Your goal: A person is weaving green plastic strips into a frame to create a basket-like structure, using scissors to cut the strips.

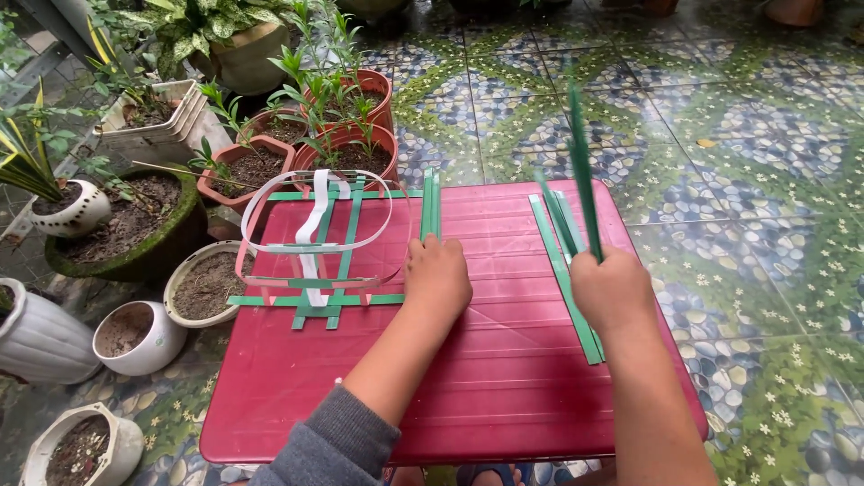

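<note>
My right hand [610,288] is closed on a green plastic strip [580,162] that sticks up and away from the red table [504,378]. Under and beside that hand lie more green strips [565,270] flat on the table. My left hand [437,274] rests fingers-down on two green strips [431,202] near the table's middle. To its left lies a partly woven frame of green strips [328,301] with white and pink loops [315,220] on it.
Several potted plants [346,135] and soil-filled pots [135,333] crowd the floor left of and behind the table. Patterned pebble-look tiles [747,153] cover the floor to the right.
</note>
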